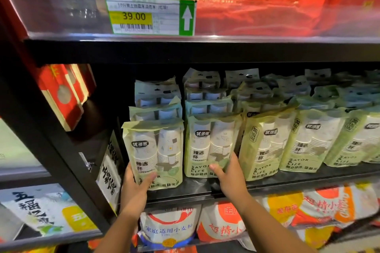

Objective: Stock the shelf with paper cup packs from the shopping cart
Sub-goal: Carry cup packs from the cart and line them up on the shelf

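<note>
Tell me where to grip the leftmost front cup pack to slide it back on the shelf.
Grip the leftmost pack low on its two narrow sides, coming from the front. It stands upright at the shelf edge with its base overhanging a little, and the soft top flap would crumple. The left hand already cups its lower left corner; the right hand rests on the next pack.

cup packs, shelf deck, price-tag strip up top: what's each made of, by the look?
Paper cup packs: thin glossy plastic film, judging by wrinkles, sheen and the stacked white cups, probably paper, showing through clear windows. Shelf deck: probably black painted metal; matte, thin straight edge. Price-tag strip: clear, hard-looking plastic; it reflects light and the goods behind show through, with a printed paper label in it.
</note>
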`<state>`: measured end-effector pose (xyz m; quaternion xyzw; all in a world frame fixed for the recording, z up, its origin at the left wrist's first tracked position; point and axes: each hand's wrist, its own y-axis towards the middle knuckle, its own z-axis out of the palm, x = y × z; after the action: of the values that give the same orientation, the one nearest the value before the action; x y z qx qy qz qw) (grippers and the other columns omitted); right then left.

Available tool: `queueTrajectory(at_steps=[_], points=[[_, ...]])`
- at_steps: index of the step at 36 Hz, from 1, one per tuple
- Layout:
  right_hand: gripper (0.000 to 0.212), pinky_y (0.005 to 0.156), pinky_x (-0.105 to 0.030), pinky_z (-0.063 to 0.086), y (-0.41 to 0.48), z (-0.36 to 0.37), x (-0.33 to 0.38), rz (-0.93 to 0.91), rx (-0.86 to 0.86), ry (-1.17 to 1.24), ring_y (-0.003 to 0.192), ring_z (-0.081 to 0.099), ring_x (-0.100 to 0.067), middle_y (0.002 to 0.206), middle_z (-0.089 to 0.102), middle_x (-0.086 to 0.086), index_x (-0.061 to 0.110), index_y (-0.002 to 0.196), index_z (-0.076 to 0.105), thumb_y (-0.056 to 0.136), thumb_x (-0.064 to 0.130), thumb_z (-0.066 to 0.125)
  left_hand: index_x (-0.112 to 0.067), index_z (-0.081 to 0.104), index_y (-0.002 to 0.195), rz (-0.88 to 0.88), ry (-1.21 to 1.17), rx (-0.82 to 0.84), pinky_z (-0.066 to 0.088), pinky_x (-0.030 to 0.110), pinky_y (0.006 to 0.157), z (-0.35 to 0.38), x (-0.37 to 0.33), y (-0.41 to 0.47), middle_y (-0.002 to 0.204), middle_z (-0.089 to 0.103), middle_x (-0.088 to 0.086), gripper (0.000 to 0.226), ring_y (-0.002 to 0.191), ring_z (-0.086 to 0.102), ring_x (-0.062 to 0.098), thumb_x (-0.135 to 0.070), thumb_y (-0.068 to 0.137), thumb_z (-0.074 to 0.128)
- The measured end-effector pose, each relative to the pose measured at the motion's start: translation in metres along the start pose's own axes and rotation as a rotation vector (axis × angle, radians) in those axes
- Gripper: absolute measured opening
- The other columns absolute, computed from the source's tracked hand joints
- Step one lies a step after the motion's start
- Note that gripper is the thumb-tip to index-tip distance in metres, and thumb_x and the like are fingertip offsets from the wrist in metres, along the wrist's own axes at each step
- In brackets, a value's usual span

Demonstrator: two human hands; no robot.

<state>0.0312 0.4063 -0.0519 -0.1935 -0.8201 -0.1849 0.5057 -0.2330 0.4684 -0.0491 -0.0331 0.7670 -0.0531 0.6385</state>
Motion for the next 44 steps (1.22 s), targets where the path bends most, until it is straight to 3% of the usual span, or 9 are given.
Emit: queueTrajectory(at_steps=[13, 18, 22, 24, 26, 29, 35, 39, 44], points=[[0.054, 0.100, -0.021, 0.037, -0.011, 0.006, -0.001, 0.063, -0.032, -0.029, 0.118, 0.049, -0.003, 0.134, 0.055, 0.012, 0.021, 0.145, 0.038, 0.098, 0.018, 0.063, -0.026, 0.035, 0.149, 0.031, 0.028, -0.036, 0.037, 0.043, 0.112, 0.006, 0.002, -0.001, 0.143, 0.056, -0.005, 0.070, 0.132, 0.050, 0.019, -0.028, 0.090, 0.072], [0.042, 0.101, -0.028, 0.045, -0.012, 0.004, -0.010, 0.071, -0.027, -0.042, 0.113, 0.055, -0.007, 0.128, 0.061, 0.009, 0.024, 0.137, 0.045, 0.099, 0.019, 0.061, -0.026, 0.035, 0.149, 0.016, 0.072, -0.069, 0.039, 0.047, 0.113, 0.007, 0.006, 0.003, 0.144, 0.055, -0.004, 0.074, 0.133, 0.051, 0.022, -0.031, 0.087, 0.075], [0.045, 0.106, -0.039, 0.048, -0.013, 0.002, -0.017, 0.077, -0.013, -0.064, 0.119, 0.056, -0.010, 0.130, 0.061, 0.010, 0.026, 0.138, 0.045, 0.097, 0.026, 0.064, -0.040, 0.037, 0.143, -0.014, 0.093, -0.105, 0.044, 0.053, 0.109, 0.001, 0.023, 0.010, 0.140, 0.058, -0.007, 0.093, 0.129, 0.055, 0.023, -0.062, 0.065, 0.083], [0.048, 0.107, -0.040, 0.047, -0.012, 0.000, -0.019, 0.090, -0.004, -0.042, 0.121, 0.057, -0.008, 0.129, 0.062, 0.013, 0.029, 0.137, 0.046, 0.095, 0.026, 0.067, -0.035, 0.035, 0.144, -0.002, 0.121, -0.141, 0.046, 0.052, 0.107, 0.003, 0.029, 0.000, 0.141, 0.054, -0.001, 0.095, 0.128, 0.052, 0.025, -0.058, 0.066, 0.084], [0.051, 0.108, -0.039, 0.047, -0.010, -0.003, -0.019, 0.101, 0.005, -0.033, 0.122, 0.056, -0.006, 0.129, 0.062, 0.016, 0.033, 0.137, 0.045, 0.093, 0.027, 0.069, -0.016, 0.034, 0.145, 0.036, 0.259, -0.212, 0.046, 0.051, 0.104, 0.012, 0.033, -0.020, 0.142, 0.044, 0.012, 0.091, 0.126, 0.050, 0.033, -0.040, 0.074, 0.087], [0.052, 0.107, -0.041, 0.048, -0.007, -0.005, -0.020, 0.107, 0.008, -0.064, 0.121, 0.057, -0.007, 0.128, 0.062, 0.017, 0.035, 0.136, 0.046, 0.091, 0.029, 0.071, 0.007, 0.049, 0.121, 0.144, 0.490, -0.282, 0.053, 0.051, 0.087, 0.023, 0.054, -0.042, 0.114, 0.058, 0.026, 0.079, 0.101, 0.063, 0.043, -0.025, 0.066, 0.094], [0.059, 0.095, -0.042, 0.055, -0.009, -0.003, -0.021, 0.073, -0.037, -0.111, 0.110, 0.061, -0.010, 0.120, 0.061, 0.016, 0.036, 0.129, 0.050, 0.079, 0.039, 0.082, -0.021, 0.071, 0.110, 0.520, 0.927, -0.030, 0.045, 0.048, 0.091, 0.017, 0.083, -0.058, 0.113, 0.063, 0.003, 0.050, 0.110, 0.059, 0.029, -0.056, 0.082, 0.050], [0.073, 0.090, -0.028, 0.051, -0.011, 0.000, -0.010, 0.037, -0.049, -0.073, 0.105, 0.061, -0.007, 0.115, 0.061, 0.019, 0.029, 0.131, 0.047, 0.072, 0.035, 0.089, -0.026, 0.070, 0.120, 0.699, 0.985, 0.040, 0.033, 0.047, 0.100, 0.021, 0.082, -0.056, 0.123, 0.064, 0.006, 0.046, 0.118, 0.052, 0.029, -0.050, 0.087, 0.049], [0.069, 0.088, -0.021, 0.050, -0.007, 0.006, -0.004, 0.048, -0.065, -0.035, 0.101, 0.063, -0.004, 0.110, 0.065, 0.019, 0.028, 0.124, 0.051, 0.069, 0.037, 0.091, -0.024, 0.068, 0.127, 0.732, 1.044, 0.105, 0.039, 0.052, 0.102, 0.026, 0.076, -0.052, 0.131, 0.063, 0.011, 0.047, 0.120, 0.056, 0.033, -0.047, 0.089, 0.053]])
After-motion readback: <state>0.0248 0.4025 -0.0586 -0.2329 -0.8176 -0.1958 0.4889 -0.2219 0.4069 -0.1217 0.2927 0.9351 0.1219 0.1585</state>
